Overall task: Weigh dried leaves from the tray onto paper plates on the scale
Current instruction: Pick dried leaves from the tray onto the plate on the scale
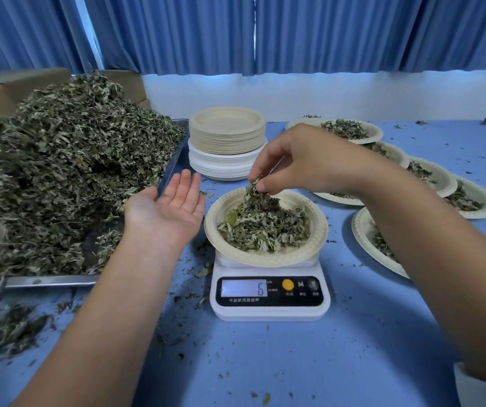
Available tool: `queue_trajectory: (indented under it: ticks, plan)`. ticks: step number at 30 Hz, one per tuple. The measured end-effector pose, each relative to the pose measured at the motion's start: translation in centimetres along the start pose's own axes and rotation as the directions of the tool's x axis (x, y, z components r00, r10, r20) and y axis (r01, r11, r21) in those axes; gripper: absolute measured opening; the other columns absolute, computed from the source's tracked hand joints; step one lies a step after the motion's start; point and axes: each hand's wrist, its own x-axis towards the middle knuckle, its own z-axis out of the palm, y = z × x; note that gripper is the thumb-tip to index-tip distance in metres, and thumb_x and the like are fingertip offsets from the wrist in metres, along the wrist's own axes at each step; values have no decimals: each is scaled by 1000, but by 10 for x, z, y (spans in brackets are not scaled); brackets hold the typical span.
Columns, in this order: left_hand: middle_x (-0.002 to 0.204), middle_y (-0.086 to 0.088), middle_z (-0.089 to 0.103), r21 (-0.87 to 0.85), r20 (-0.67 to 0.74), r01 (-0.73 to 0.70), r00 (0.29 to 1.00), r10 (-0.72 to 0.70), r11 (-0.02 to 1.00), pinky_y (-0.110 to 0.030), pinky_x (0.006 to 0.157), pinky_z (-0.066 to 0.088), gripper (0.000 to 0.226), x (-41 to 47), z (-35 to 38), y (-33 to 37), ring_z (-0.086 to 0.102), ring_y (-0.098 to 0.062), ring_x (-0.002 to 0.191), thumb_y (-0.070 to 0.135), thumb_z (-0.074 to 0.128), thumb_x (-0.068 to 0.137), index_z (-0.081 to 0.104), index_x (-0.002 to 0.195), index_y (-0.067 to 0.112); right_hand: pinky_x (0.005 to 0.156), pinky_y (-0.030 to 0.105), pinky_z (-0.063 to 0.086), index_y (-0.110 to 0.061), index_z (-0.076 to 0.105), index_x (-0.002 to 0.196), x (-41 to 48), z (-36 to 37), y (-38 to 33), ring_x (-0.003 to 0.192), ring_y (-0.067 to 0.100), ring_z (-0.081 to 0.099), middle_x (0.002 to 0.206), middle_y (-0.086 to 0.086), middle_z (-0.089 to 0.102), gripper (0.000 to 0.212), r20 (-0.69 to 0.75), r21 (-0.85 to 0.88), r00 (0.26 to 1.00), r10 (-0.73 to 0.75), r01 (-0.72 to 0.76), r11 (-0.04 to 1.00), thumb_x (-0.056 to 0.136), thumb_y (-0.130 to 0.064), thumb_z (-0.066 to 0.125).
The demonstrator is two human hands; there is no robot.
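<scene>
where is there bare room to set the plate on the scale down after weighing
Best is the table in front of the scale, out to the near edge. Also the far right corner behind the filled plates. Crowded: filled plates right of the scale, tray left, plate stack behind.

Tray (45, 279) past the left edge; filled plates (362, 230) partly behind right forearm (429, 236)

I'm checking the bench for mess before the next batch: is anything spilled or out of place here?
Yes: dried leaf bits are scattered over the blue table, thickest in front of the tray and around the scale. Nothing looks damaged.
</scene>
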Motion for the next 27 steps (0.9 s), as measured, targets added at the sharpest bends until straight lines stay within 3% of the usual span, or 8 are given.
queue_trajectory:
  ticks: [4, 9, 17, 22, 27]
  plan:
    - [91, -6, 71, 5, 1, 3, 1000, -3, 1000, -38, 91, 44, 44, -1, 0, 0, 68, -23, 91, 32, 25, 103, 61, 103, 6, 60, 15, 50, -23, 76, 86, 4, 7, 3, 63, 3, 67, 69, -15, 71, 9, 52, -79, 998, 18, -14, 997, 79, -18, 77]
    - [90, -6, 71, 7, -8, 0, 1000, 0, 1000, -38, 91, 44, 44, -2, 1, 0, 68, -23, 90, 32, 26, 103, 61, 103, 6, 51, 2, 36, -30, 75, 81, 10, 23, 9, 59, -12, 54, 56, -30, 61, 6, 152, -246, 986, 63, -24, 969, 79, -25, 77]
    - [92, -5, 71, 7, 1, 3, 1000, -3, 1000, -38, 92, 45, 44, -2, 1, 0, 68, -22, 91, 32, 25, 103, 61, 102, 6, 53, 1, 37, -24, 75, 84, 6, 8, 6, 57, -12, 57, 67, -16, 69, 8, 28, -139, 1000, -7, 11, 990, 78, -21, 79]
    - [93, -5, 71, 9, 11, 9, 1000, -9, 1000, -38, 89, 45, 44, -1, 0, 0, 68, -22, 91, 32, 25, 103, 61, 101, 6, 67, 10, 48, -19, 74, 84, 4, 1, 5, 67, -5, 64, 77, -7, 74, 8, -19, -84, 1000, -10, 9, 996, 79, -15, 77]
    - [90, -5, 71, 4, 10, 10, 1000, -10, 1000, -38, 87, 45, 45, -1, 0, 1, 69, -22, 90, 32, 25, 103, 61, 101, 6, 67, 19, 52, -17, 71, 82, 4, 2, 4, 66, 4, 65, 77, -2, 74, 8, -54, -45, 999, 3, -5, 999, 80, -10, 72]
